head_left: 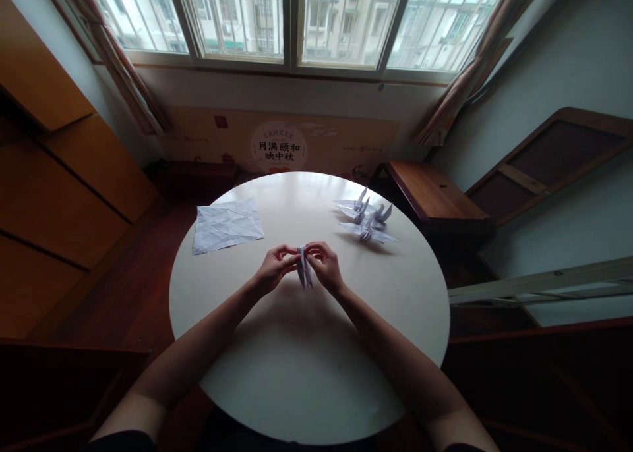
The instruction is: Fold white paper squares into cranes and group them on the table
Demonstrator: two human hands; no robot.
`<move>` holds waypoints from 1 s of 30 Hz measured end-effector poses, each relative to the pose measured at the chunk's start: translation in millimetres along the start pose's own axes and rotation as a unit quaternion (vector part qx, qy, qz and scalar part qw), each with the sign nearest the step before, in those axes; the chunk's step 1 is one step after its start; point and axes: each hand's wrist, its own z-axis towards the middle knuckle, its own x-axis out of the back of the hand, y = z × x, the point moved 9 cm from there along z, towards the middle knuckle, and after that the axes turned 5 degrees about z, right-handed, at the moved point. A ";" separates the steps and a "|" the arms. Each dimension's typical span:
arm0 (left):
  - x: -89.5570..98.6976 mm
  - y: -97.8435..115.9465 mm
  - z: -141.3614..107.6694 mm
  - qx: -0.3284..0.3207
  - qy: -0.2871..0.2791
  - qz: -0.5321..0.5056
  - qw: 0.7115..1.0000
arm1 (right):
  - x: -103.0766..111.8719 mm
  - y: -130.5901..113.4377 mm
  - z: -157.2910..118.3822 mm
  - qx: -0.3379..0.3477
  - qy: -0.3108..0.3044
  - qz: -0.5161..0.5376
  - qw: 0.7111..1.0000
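Head view: L hand & R hand close together, fingertips pinching folded paper betw. them, over mid desk. Best: light, even pinch, align edges before creasing (thin stock, prob. tears easily). Paper cranes far R, creased sheet L.

The left arm and right arm stretch forward, slanting inward; the left grip and right grip sit close together, fingers bent and pinched toward the thumbs.
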 end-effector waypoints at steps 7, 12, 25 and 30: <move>7.3 4.4 2.0 -0.023 0.026 0.039 0.999 | -4.6 -2.3 -1.3 -0.007 -0.019 0.024 1.000; 13.3 8.8 2.3 -0.040 0.041 0.064 0.996 | -11.0 3.2 -2.4 -0.053 -0.043 0.062 0.996; 6.7 20.2 -2.6 -0.088 0.038 0.118 0.988 | -5.1 -0.1 -3.9 0.006 0.002 0.035 0.999; 12.8 18.0 -3.7 -0.070 0.066 0.086 0.992 | -5.7 -6.6 -5.7 0.002 0.009 0.041 0.999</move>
